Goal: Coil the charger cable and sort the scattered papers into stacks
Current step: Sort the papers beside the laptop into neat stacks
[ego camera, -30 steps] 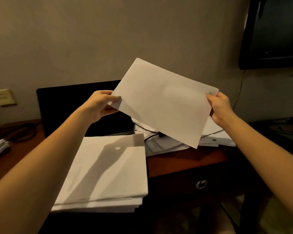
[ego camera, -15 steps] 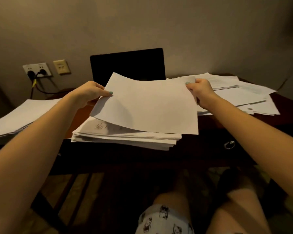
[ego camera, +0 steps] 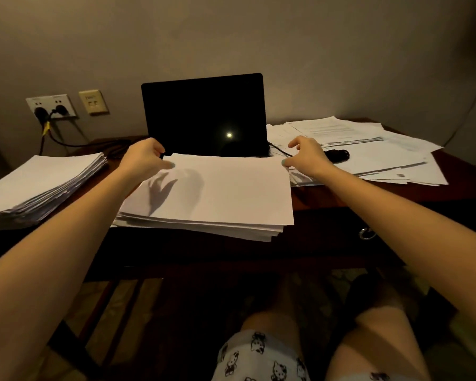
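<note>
Head view shows paper sorting in hand: a blank sheet lies on the middle stack, right hand loosely spread at its far corner, left hand with a grip I cannot tell, so the next move likely calls for fetching from the scattered papers on the right.

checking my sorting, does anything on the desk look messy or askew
Yes: the papers right of the laptop lie fanned out and crooked, with a dark object on top. The middle stack and left stack look fairly neat.
</note>
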The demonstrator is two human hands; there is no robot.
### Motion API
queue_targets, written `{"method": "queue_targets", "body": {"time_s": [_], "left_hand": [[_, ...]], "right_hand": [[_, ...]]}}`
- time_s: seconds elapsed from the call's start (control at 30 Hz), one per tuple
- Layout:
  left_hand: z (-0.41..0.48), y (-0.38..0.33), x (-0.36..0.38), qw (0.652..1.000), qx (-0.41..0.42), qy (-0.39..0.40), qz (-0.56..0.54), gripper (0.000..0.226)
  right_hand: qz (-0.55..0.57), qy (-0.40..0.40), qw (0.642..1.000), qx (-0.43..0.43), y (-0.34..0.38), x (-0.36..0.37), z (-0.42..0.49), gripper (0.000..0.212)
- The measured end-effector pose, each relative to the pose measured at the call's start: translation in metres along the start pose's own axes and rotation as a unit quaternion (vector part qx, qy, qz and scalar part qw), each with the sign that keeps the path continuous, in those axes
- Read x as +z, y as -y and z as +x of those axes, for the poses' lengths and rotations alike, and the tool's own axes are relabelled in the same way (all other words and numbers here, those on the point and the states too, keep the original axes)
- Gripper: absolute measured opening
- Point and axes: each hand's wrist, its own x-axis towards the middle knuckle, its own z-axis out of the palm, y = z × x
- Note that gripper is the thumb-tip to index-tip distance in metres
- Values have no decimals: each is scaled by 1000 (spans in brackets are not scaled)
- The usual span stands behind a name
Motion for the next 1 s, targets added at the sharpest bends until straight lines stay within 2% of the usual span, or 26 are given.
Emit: {"method": "queue_targets", "body": {"time_s": [0.13,0.27,0.47,0.6,0.73,0.83,0.93,1.0], "left_hand": [[20,-54,21,991,124,-51,-15,34],[44,-126,56,980,190,-56,-12,27],[96,-205,116,970,242,9,33,22],[137,-242,164,970,236,51,0,27],[178,-258,210,982,172,54,-48,45],[209,-259,238,988,132,70,-35,46],[234,-254,263,995,87,53,-18,40],[240,-248,277,998,50,42,14,45]], "right_hand": [[-12,-42,999,22,-19,-24,16,36],[-27,-74,996,45,-48,-53,27,32],[-62,-106,987,106,-112,-95,46,28],[-83,-121,978,150,-156,-117,73,33],[-139,-81,971,175,-187,-127,108,37],[-149,-68,973,165,-200,-129,139,50],[-145,-66,975,157,-214,-123,172,58],[-136,-60,973,175,-226,-114,194,62]]}}
